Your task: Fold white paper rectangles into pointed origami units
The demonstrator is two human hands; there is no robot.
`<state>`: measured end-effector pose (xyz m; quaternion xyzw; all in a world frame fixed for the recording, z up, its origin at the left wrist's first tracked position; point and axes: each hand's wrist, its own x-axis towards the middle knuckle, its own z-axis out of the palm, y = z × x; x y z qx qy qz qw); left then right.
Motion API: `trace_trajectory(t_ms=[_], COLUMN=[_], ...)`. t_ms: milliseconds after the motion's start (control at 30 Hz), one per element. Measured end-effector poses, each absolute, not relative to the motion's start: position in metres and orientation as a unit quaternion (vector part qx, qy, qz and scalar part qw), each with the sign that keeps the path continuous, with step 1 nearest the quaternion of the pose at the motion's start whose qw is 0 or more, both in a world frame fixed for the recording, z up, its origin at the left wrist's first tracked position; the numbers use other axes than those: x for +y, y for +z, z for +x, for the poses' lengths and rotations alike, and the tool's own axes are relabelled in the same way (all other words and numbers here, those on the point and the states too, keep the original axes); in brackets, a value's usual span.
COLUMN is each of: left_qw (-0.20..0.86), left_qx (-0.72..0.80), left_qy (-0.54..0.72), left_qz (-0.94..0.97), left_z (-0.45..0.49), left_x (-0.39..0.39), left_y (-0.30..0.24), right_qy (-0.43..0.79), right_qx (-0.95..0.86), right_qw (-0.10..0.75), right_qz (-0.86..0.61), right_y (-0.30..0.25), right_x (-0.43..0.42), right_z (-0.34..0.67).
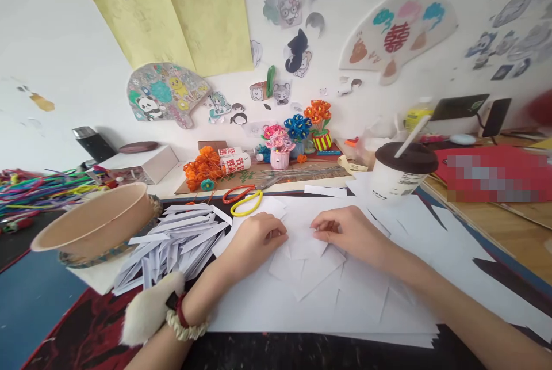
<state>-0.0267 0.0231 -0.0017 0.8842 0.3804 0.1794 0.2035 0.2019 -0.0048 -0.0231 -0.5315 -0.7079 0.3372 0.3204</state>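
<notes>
My left hand [261, 233] is closed in a pinch at the left edge of a small white piece of paper [301, 237]. Opposite it, my right hand [345, 233] pinches the same piece at its right edge, fingers curled. Several more small paper pieces [319, 271] overlap just below, on top of large white sheets [259, 312]. Left of my left hand lies a heap of narrow folded paper strips [183, 240]. Behind the hands are scissors with yellow and orange handles [248, 203]; their blades are partly covered by paper.
A lidded cup with a straw [403, 168] stands behind my right arm. At left are a tan bowl [92, 220] and colourful pipe cleaners [43, 191]. Craft flowers [297, 128] stand along the wall. A red package [495, 171] lies at right.
</notes>
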Motion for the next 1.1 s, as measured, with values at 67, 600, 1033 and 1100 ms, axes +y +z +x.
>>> trace_trajectory(t_ms=[67, 600, 1033, 1100], left_qw=[0.195, 0.207, 0.161, 0.148], left_qx=[0.388, 0.376, 0.311, 0.288], left_qy=[0.189, 0.213, 0.226, 0.225], left_qz=[0.881, 0.878, 0.909, 0.919], left_z=[-0.027, -0.025, -0.027, -0.027], left_x=[0.023, 0.021, 0.022, 0.022], left_y=[-0.006, -0.011, -0.018, -0.019], right_qy=[0.298, 0.286, 0.125, 0.107], right_qx=[-0.735, -0.736, -0.834, -0.844], right_qw=[0.314, 0.323, 0.332, 0.326], right_qz=[-0.522, -0.522, -0.422, -0.412], right_y=[-0.024, -0.027, -0.036, -0.037], right_x=[-0.005, -0.008, -0.011, -0.012], right_z=[0.203, 0.201, 0.204, 0.205])
